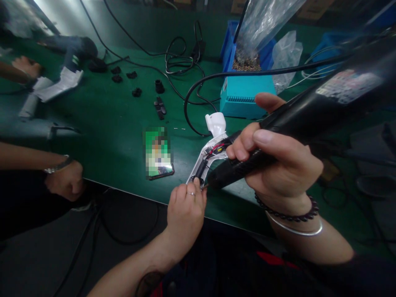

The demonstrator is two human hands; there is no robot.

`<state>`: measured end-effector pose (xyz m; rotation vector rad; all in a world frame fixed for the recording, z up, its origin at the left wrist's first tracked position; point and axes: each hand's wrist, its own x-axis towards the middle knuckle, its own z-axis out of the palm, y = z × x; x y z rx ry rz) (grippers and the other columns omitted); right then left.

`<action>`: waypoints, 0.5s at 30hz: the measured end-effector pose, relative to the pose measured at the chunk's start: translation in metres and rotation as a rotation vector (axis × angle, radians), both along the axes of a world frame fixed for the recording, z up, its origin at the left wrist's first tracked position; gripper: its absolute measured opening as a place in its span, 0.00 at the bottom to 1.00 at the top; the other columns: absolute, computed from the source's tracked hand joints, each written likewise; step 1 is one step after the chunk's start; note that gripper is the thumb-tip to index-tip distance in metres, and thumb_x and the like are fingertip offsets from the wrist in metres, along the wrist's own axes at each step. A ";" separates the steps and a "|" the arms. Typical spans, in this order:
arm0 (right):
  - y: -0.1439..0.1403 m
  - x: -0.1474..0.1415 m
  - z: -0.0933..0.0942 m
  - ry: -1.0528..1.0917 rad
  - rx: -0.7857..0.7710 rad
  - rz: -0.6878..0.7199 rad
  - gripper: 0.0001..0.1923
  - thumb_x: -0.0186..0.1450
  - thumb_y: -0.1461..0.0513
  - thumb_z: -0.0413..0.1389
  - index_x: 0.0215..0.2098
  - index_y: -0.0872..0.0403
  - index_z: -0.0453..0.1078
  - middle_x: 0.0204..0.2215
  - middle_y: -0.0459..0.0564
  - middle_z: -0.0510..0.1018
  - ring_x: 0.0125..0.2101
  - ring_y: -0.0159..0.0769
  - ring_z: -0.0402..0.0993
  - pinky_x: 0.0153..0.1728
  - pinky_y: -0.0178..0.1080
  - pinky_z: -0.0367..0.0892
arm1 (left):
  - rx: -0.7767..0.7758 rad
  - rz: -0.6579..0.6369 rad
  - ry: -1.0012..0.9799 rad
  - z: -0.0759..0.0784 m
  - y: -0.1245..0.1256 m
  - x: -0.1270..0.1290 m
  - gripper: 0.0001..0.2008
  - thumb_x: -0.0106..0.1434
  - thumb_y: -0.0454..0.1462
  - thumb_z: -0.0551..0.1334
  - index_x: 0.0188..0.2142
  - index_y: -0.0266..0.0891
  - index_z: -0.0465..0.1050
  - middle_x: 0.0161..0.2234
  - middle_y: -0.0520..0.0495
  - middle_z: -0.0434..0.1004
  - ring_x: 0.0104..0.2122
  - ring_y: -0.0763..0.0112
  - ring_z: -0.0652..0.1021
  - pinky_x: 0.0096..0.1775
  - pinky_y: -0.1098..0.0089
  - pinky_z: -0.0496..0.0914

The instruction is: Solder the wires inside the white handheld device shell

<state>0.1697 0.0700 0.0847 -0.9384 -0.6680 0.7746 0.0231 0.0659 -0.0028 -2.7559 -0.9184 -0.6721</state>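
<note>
- Black cylindrical tool (321,97) is slanting across the right side, its narrow end pointing down at the lower part of the white housing (217,123).
- Right hand (280,161) is wrapping its thumb and fingers around that tool.
- Left hand (187,208) is bunching its fingers together at the housing's lower end, one fingertip pressing; whether they are pinching, I cannot tell.
- Opened, wires showing, the housing is lying over the green table (114,128), right of a phone (157,154).
</note>
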 end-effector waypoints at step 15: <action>-0.004 -0.003 0.004 0.011 -0.006 0.005 0.19 0.48 0.63 0.61 0.39 0.52 0.66 0.13 0.38 0.67 0.14 0.31 0.63 0.19 0.37 0.61 | -0.017 0.010 0.036 0.003 0.001 -0.002 0.09 0.61 0.29 0.56 0.38 0.27 0.74 0.24 0.46 0.73 0.24 0.67 0.71 0.27 0.67 0.64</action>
